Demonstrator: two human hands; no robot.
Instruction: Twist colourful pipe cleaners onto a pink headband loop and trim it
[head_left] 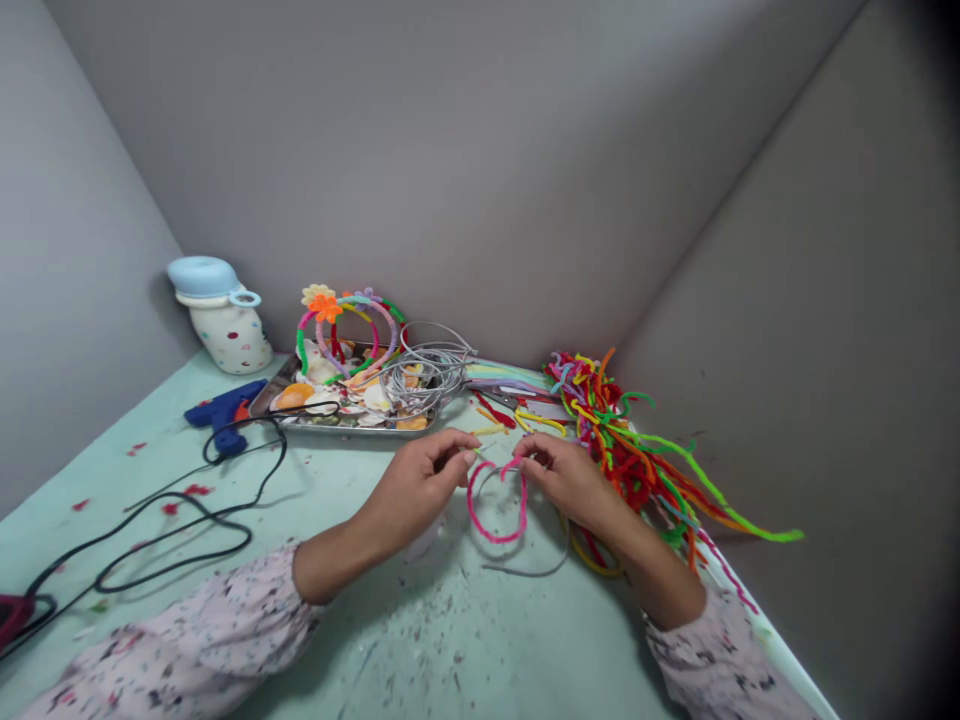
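Observation:
Above the table, a pink pipe cleaner (497, 540) hangs in an open loop between my hands. My right hand (562, 475) pinches it near its upper right end. My left hand (424, 478) is closed in a pinch at the loop's upper left, with a thin pale wire end (489, 446) at its fingertips; the exact grip there is partly hidden. A grey wire (529, 573) curves below the loop and up toward my right hand. To the right, a tangled heap of coloured pipe cleaners (637, 470) lies beside my right wrist.
Behind my hands, a metal tray (352, 432) holds scraps, flower-trimmed hoops (322, 305) and a coil of silver wire (431, 370). A blue glue gun (225, 415) and its black cord (247, 540) lie left. A lidded bottle (229, 330) stands near the wall; scissors (540, 408) lie behind.

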